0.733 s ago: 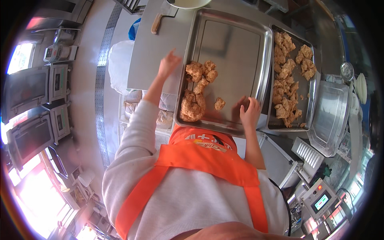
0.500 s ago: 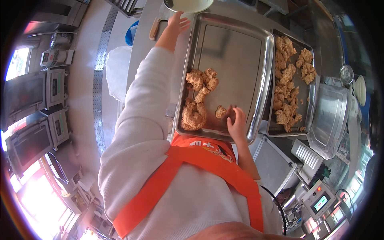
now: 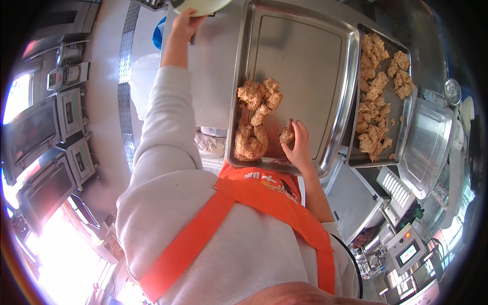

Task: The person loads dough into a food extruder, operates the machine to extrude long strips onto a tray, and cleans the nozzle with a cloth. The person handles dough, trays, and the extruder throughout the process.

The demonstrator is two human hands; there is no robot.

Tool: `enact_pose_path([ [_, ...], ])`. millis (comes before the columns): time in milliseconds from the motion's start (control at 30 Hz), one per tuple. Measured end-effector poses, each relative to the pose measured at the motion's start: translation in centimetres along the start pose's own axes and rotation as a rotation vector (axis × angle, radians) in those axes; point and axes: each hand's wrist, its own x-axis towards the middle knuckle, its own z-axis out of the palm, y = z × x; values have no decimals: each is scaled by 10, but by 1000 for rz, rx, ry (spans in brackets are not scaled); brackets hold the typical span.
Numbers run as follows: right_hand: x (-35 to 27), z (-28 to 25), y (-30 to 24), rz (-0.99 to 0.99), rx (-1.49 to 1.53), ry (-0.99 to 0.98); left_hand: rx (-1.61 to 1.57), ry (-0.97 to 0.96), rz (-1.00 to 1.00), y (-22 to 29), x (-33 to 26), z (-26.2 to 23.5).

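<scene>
My left hand (image 3: 184, 23) reaches far out and grips the rim of a pale bowl (image 3: 201, 6) at the top edge of the view. My right hand (image 3: 298, 144) rests in a large steel tray (image 3: 305, 61), with its fingers around a small breaded brown piece (image 3: 286, 135). Several breaded pieces (image 3: 256, 114) lie in a heap at the tray's near left. A second steel tray (image 3: 404, 119) to the right holds many more breaded pieces (image 3: 376, 96).
A steel counter (image 3: 216, 71) lies left of the tray. Ovens or machines with dark doors (image 3: 35, 137) stand at the far left. A white plastic bag (image 3: 140, 76) is below the counter. An empty steel pan (image 3: 427, 147) and small display units (image 3: 406, 249) sit on the right.
My left arm stretched from the tray's left rim out to the pale bowl at the far edge. My right hand moved left along the tray's near edge and closed on a small breaded piece.
</scene>
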Motion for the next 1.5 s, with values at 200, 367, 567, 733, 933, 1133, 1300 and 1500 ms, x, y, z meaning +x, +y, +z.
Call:
enact_pose_path([
  [200, 31, -3, 7, -47, -34, 38, 129, 272, -46, 70, -128, -141],
  [367, 96, -11, -27, -78, 26, -45, 155, 379, -13, 53, -251, -205],
  [567, 187, 26, -60, -365, -264, -145, -15, 403, -117, -22, -319, -230],
  [733, 190, 36, -64, -324, -306, -375, -88, 358, -118, -57, -327, -195],
  [933, 167, 17, -60, -250, -334, -476, 277, 421, -44, -49, -361, -132],
  [1133, 177, 14, -61, -296, -404, -515, 1087, -164, 269, -97, -432, -18],
  [1300, 133, -12, -19, -195, -238, -606, 1490, -375, 206, -132, -446, -4],
  [1500, 103, -39, -23, -69, -378, -504, 1553, -392, 102, -148, -435, 6],
])
